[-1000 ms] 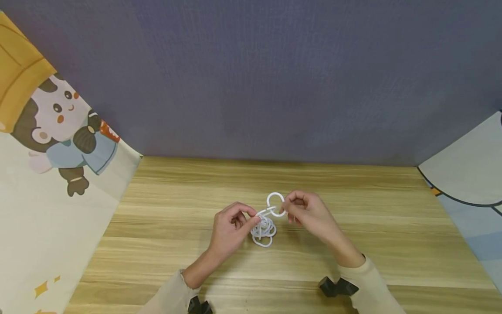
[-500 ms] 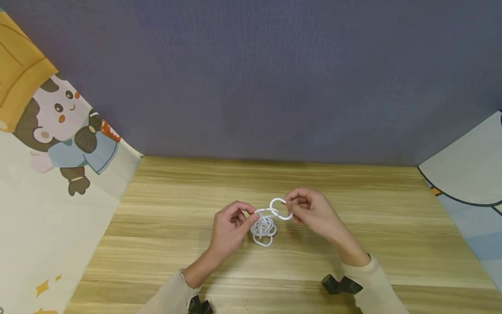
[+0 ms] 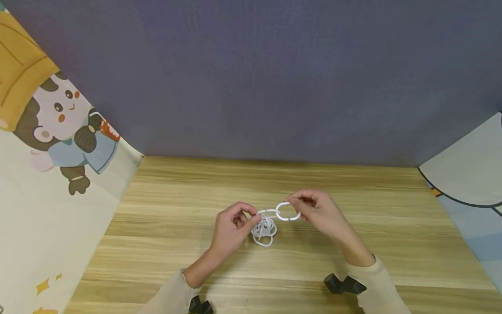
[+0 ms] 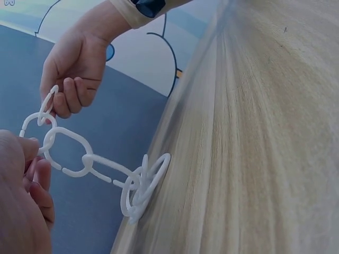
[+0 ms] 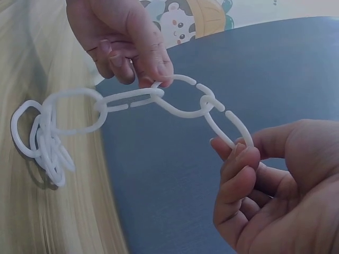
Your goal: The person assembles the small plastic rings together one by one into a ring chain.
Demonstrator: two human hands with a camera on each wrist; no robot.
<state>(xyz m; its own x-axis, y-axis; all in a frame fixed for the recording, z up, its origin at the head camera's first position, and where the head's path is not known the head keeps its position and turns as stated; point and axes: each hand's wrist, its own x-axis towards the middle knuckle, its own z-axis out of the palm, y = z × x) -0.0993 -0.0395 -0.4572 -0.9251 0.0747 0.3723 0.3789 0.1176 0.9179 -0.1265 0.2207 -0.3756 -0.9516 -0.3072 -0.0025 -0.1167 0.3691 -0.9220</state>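
Observation:
A chain of white plastic links runs between the two hands above the table. My left hand (image 3: pixel 231 229) pinches one link (image 5: pixel 183 114) between thumb and forefinger. The end link (image 5: pixel 241 128), hooked through that one, is pinched at its far end by my right hand (image 3: pixel 319 213). Small gaps show in the sides of several links. From the left hand's link the chain hangs down through further links (image 4: pixel 71 132) to a heap of links (image 3: pixel 263 227) lying on the table, just right of the left hand. Fingers partly cover both held links.
The wood-grain table (image 3: pixel 188 183) ends at a dark blue-grey panel (image 3: pixel 251 87) at the back. A cartoon-printed wall (image 3: pixel 31 209) stands on the left, another printed panel (image 3: pixel 466 161) on the right. Black devices (image 3: pixel 345 284) sit at the wrists.
My right hand has shifted slightly to the right, drawing the end link with it and turning it. The link beside it now lies straighter. The left hand and the heap have barely moved.

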